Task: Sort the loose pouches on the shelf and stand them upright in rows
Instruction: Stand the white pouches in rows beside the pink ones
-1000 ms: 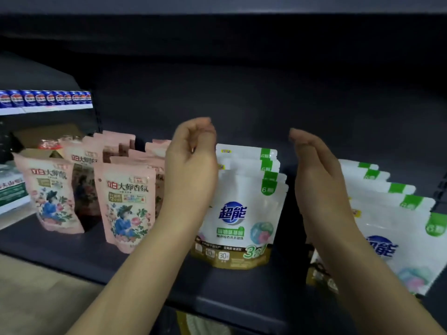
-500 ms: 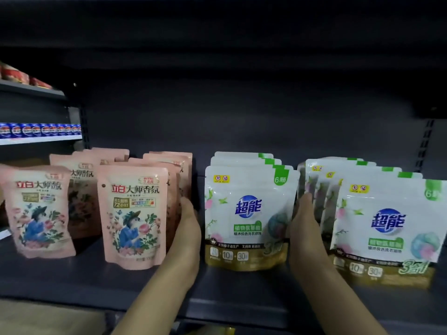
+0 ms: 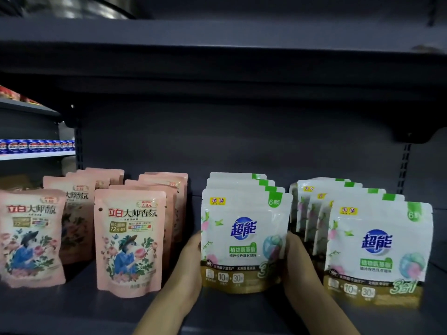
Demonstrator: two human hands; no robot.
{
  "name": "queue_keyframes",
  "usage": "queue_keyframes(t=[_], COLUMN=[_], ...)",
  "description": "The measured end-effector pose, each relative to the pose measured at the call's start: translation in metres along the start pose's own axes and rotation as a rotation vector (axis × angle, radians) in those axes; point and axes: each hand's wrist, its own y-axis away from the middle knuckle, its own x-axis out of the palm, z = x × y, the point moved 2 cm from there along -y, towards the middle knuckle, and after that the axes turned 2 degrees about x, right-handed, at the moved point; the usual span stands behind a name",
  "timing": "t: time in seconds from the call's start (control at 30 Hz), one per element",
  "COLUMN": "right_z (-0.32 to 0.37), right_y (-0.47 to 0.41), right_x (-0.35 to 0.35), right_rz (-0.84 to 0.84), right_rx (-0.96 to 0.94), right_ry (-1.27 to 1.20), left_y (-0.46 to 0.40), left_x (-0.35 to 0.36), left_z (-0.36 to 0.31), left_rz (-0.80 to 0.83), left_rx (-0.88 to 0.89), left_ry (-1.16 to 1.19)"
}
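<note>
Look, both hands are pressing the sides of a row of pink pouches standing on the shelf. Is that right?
Not quite. In the head view, the left hand and right hand are pressing the sides of a row of white pouches standing on the shelf, not pink ones. The pink pouches stand further left, untouched.

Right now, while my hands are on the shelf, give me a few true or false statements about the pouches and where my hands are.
1. The left hand and the right hand flank one row of white pouches. True.
2. The pink pouches stand to the right of the white ones. False: they stand to the left.
3. The row between the hands lies flat on the shelf. False: its pouches stand upright.
4. A second white row stands further right. True.
</note>
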Motion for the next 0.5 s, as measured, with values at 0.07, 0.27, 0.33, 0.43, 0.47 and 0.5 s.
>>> queue_keyframes(t=[0.07, 0.27, 0.33, 0.43, 0.47, 0.5], right_z=[0.003, 0.015, 0.011, 0.013, 0.014, 0.016], right_y=[0.000, -0.025, -0.037, -0.041, -0.043, -0.044], right_x=[-0.001, -0.009, -0.011, -0.006, -0.005, -0.005], right_rz=[-0.004, -0.165, -0.184, -0.160, -0.143, -0.132], right_rx=[0.010, 0.056, 0.124, 0.173, 0.160, 0.146], right_ry=[-0.005, -0.028, -0.059, -0.073, -0.060, -0.040], left_y=[-0.005, -0.027, -0.034, -0.044, -0.047, -0.050], left_x=[-0.004, -0.018, -0.019, -0.019, -0.018, -0.018], left_z=[0.001, 0.000, 0.000, 0.001, 0.002, 0.003], left_rz=[-0.049, -0.141, -0.172, -0.167, -0.158, -0.151], left_rx=[0.011, -0.097, -0.108, -0.094, -0.098, -0.104], left_ry=[0.014, 0.124, 0.135, 0.065, 0.042, 0.028])
